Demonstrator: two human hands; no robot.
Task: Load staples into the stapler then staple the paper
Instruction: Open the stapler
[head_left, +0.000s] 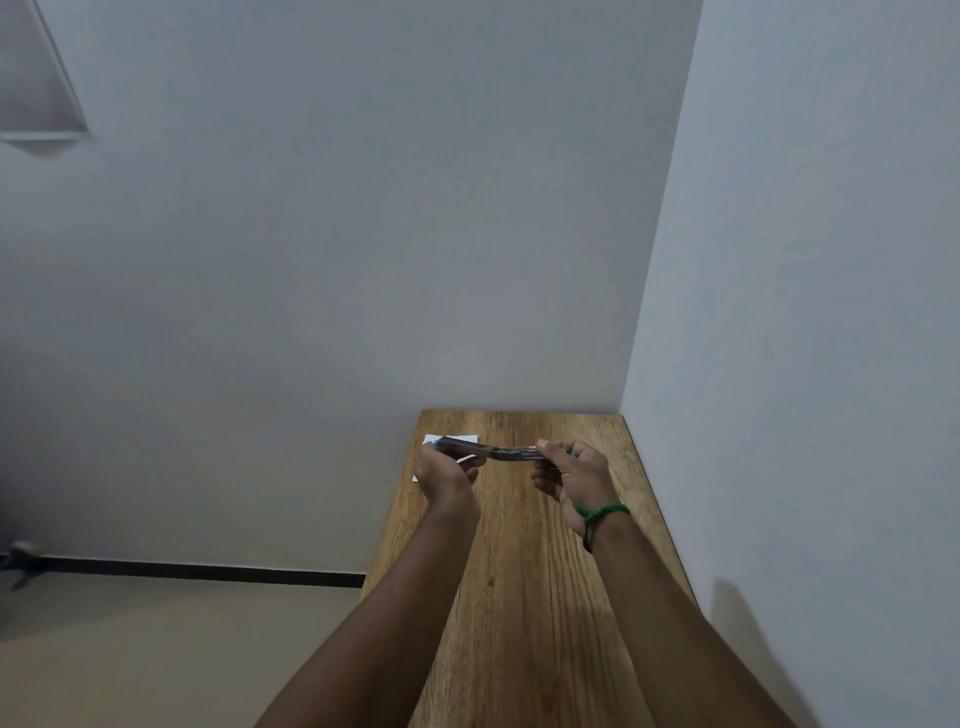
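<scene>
A pale grey back wall and a second pale wall on the right meet in a corner. Below the back wall there is a beige floor, with a thin black skirting strip between the two.

A narrow wooden table with brown grain stands in this corner, and its right side is against the right wall. Two bare forearms reach out over it.

The left hand has its fingers curled around the left end of a long, dark metal stapler. The right hand pinches the right end, with the thumb lying on top. The stapler is held between both hands in the air above the far part of the table, and it is opened out nearly into one straight line. It is too blurred to tell if staples are inside.

A small white sheet of paper lies flat on the far left corner of the table, partly hidden behind the left hand and the stapler.

A green braided bracelet is around the right wrist.
</scene>
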